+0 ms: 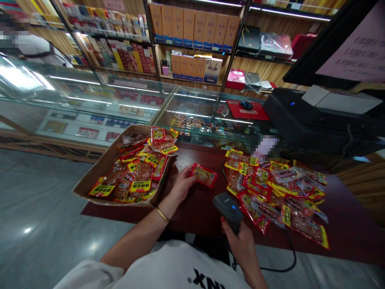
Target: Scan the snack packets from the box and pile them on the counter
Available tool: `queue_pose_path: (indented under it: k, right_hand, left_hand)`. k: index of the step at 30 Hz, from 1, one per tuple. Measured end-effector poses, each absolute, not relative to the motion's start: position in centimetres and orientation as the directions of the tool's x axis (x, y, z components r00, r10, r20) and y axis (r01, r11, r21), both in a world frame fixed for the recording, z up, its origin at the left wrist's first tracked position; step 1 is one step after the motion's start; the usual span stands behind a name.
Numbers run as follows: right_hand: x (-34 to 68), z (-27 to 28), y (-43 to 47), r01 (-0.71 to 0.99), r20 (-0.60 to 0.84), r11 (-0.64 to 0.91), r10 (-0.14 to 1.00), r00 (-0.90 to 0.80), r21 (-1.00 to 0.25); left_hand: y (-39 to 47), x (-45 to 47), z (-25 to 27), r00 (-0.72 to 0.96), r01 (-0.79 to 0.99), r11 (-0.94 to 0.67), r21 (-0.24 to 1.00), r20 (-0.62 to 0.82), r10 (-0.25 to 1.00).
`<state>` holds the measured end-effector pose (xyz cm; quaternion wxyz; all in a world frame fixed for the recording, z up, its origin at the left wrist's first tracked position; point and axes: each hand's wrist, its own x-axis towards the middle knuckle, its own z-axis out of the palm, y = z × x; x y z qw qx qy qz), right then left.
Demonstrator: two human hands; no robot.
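Note:
My left hand (182, 184) grips one end of a small red snack packet (204, 175) over the dark wooden counter. In my right hand (240, 241) is a black barcode scanner (227, 208), its fingers wrapped round the handle and a blue light lit on top. The scanner's head points toward the packet, a short gap between them. Left of my left hand, a cardboard box (87, 197) holds many red and yellow snack packets (140, 172). A loose heap of similar packets (270, 184) lies on the counter to the right of the scanner.
Behind the counter (192, 208) stands a glass display case (120, 96) with a mouse (246, 105) on a red mat (260, 114). A monitor (339, 52) and black till equipment (300, 116) fill the right. The scanner's cable (293, 261) loops at the counter's front edge. A person (39, 48) is at far left.

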<state>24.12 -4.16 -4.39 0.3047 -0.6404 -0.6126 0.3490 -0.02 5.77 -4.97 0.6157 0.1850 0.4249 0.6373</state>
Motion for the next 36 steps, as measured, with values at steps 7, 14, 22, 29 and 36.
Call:
queue_pose_path:
  k: [7, 14, 22, 29, 36]
  right_hand:
    - [23.8, -4.2, -3.9, 0.605, -0.031, -0.014, 0.999, -0.017, -0.796]
    - [22.7, -3.9, -4.9, 0.581, -0.057, -0.011, 0.997, -0.061, -0.814]
    - [23.0, -4.3, -5.4, 0.575, -0.102, -0.059, 0.994, -0.042, -0.816]
    - [24.0, -6.9, -5.1, 0.400, -0.129, -0.145, 0.989, 0.066, -0.905]
    - [23.7, -7.5, -4.2, 0.348, -0.119, -0.155, 0.985, 0.122, -0.925]
  left_hand:
    - [5.2, 0.4, -6.0, -0.262, -0.597, 0.030, 0.802, -0.230, 0.937]
    - [5.7, 0.3, -6.3, -0.268, -0.605, 0.036, 0.796, -0.246, 0.931]
    - [6.1, 0.1, -6.9, -0.354, -0.629, -0.015, 0.777, -0.269, 0.896]
    - [7.5, 0.6, -4.9, -0.271, -0.680, 0.142, 0.719, -0.426, 0.863]
    - [15.7, 7.5, 0.1, -0.017, -0.650, 0.316, 0.691, -0.430, 0.903]
